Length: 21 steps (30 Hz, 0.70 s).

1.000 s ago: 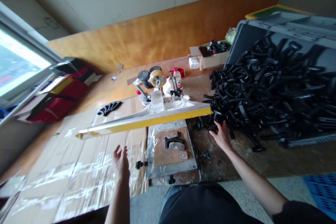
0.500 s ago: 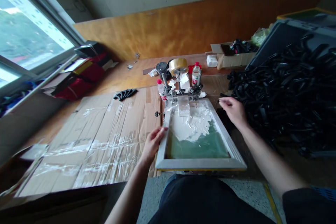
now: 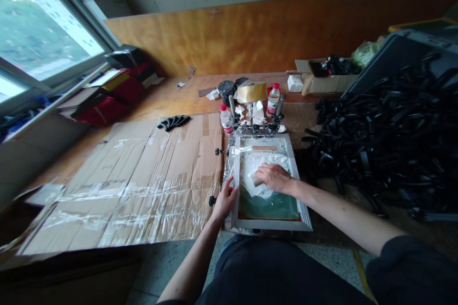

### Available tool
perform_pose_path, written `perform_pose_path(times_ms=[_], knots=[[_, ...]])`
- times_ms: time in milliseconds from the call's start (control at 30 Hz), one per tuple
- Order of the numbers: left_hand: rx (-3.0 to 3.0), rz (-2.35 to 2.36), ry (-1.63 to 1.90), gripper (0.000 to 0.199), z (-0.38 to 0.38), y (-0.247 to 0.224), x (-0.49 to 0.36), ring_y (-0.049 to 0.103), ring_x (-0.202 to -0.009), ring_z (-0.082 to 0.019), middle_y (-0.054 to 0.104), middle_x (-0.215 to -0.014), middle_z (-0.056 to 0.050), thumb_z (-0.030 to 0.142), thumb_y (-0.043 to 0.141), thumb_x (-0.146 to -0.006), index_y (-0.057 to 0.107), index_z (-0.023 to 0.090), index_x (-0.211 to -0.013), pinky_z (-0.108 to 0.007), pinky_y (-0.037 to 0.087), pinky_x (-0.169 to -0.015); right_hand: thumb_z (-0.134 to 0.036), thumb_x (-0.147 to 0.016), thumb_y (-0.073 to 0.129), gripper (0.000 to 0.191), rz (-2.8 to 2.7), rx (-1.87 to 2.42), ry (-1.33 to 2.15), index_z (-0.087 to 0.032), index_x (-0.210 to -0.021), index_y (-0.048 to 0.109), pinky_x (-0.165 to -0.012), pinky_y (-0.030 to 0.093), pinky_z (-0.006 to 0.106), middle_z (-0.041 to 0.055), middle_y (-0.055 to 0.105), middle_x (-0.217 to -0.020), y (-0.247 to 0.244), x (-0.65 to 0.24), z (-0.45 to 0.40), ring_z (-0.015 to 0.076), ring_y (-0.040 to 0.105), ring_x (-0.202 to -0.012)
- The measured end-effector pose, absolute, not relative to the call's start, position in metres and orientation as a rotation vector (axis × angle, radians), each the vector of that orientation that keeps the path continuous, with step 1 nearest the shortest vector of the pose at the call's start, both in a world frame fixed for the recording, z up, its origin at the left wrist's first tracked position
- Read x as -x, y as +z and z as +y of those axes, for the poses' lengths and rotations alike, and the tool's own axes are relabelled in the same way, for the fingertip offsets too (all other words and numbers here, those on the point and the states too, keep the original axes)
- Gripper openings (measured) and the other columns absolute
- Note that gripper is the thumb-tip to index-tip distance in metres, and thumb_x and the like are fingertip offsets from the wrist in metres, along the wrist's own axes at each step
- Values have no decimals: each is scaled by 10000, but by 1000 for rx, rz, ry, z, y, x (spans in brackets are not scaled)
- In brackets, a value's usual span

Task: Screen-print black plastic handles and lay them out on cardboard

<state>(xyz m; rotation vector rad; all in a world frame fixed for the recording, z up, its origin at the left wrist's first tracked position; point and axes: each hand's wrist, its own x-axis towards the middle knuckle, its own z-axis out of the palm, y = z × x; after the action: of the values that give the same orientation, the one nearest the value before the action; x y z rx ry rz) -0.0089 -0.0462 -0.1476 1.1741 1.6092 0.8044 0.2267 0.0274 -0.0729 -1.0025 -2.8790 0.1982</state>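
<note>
A screen printing frame (image 3: 272,224) lies in front of me, its grey metal rails around a green mesh (image 3: 268,207). Thick white ink (image 3: 247,164) covers the upper and middle part of the mesh. My right hand (image 3: 276,178) is closed around a pale squeegee (image 3: 255,179), whose lower end is in the ink; the fingers partly hide it. At the left rail, my left hand (image 3: 225,198) grips the frame with its fingers on the edge. A metal hinge clamp (image 3: 255,127) holds the frame's far end.
Black curved pieces (image 3: 365,138) form a big heap at the right. Several black pieces (image 3: 174,123) lie on flattened cardboard (image 3: 143,176) at the left. Behind the clamp stand two red-capped bottles (image 3: 274,100), a tape roll (image 3: 252,91) and a black tub (image 3: 226,90).
The frame has swung down from a raised tilt, with my left hand still on its left rail. My right hand has come from beside the black heap and taken hold of the squeegee.
</note>
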Motion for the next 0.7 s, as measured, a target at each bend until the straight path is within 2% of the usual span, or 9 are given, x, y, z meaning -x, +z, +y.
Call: perform_pose_path(times_ms=[133,267,400,500,600,633,700], knots=[[-1165,1632,817,677,-46,-149,8,527,-626,-138,558,-706,18,539,597,-804,514,183,-1373,-254,422,-602,-80,-845,514,161,-3006,660,271,-188,-815,631,-640,377,281,41,666,-825,-65,-244,11,186,567,-811],[-1194,1644,817,662,-47,-149,8,542,-661,-149,567,-720,10,538,572,-823,514,177,-1376,-261,425,-622,-50,-755,575,170,-2878,811,377,-212,-774,621,-627,361,266,4,656,-788,-65,-242,19,176,574,-803],[-1178,1640,813,679,-47,-145,9,546,-654,-147,578,-720,10,555,568,-820,511,172,-1378,-257,420,-618,-42,-829,508,205,-2740,874,207,-181,-887,647,-668,393,277,59,674,-914,-84,-237,7,193,583,-843],[-1133,1630,827,689,-48,-142,8,541,-624,-138,591,-720,9,573,598,-791,533,185,-1356,-250,417,-590,-53,-818,542,179,-2770,816,256,-178,-887,650,-666,414,273,50,676,-891,-88,-239,-5,187,600,-814],[-1119,1603,831,700,-48,-136,8,525,-595,-125,585,-702,15,573,604,-788,521,188,-1367,-238,400,-558,-163,-825,641,54,-2707,950,371,-204,-857,657,-638,426,259,12,678,-831,-75,-231,7,174,620,-765],[-1115,1583,831,719,-48,-132,9,513,-579,-120,577,-684,24,572,606,-789,496,189,-1387,-233,387,-544,-220,-830,672,73,-2647,1028,383,-216,-902,666,-639,434,258,5,689,-849,-68,-226,17,172,628,-764],[-1103,1534,842,769,-49,-117,11,491,-552,-110,571,-664,35,570,616,-789,432,197,-1436,-224,365,-524,-310,-820,718,283,-2511,1170,372,-255,-1091,656,-668,459,264,2,711,-948,-52,-216,45,174,643,-792]])
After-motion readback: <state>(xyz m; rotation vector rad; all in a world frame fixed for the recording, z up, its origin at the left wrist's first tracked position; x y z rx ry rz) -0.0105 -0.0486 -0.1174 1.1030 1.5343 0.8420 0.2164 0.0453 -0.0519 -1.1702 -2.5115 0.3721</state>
